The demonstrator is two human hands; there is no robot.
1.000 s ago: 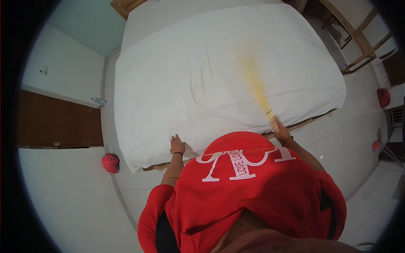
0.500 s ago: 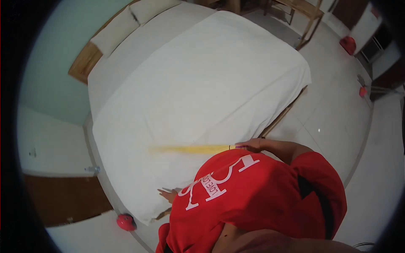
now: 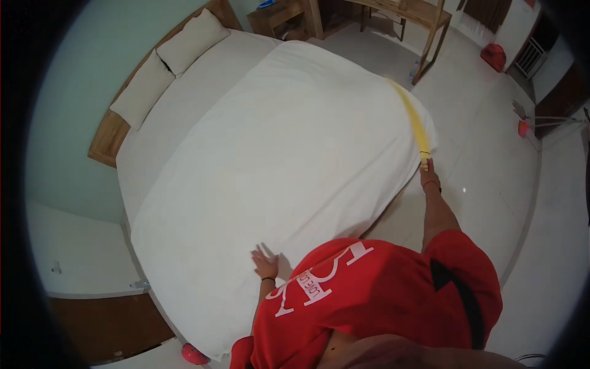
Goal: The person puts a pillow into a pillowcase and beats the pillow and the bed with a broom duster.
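My right hand (image 3: 430, 174) is wrapped round the banded handle end of a long, thin yellow stick broom (image 3: 419, 130), my arm stretched out past the bed's right edge. Motion blurs the broom's far end, which bends over the far right corner of the white sheet (image 3: 276, 160). Close to my body, my left hand (image 3: 265, 265) lies on the sheet with its fingers spread, holding nothing. The sheet covers most of the mattress, with folds running toward the right edge.
Two pillows (image 3: 193, 42) rest against the wooden headboard (image 3: 103, 142). A wooden desk (image 3: 409, 9) and a plastic bottle (image 3: 414, 71) are beyond the bed. Red objects sit on the floor, including a bag (image 3: 493, 57) at the far right and a round one (image 3: 194, 353) at lower left.
My right hand has swung the broom away from my body to the far right corner of the bed. My left hand has moved forward onto the sheet, and the view has shifted.
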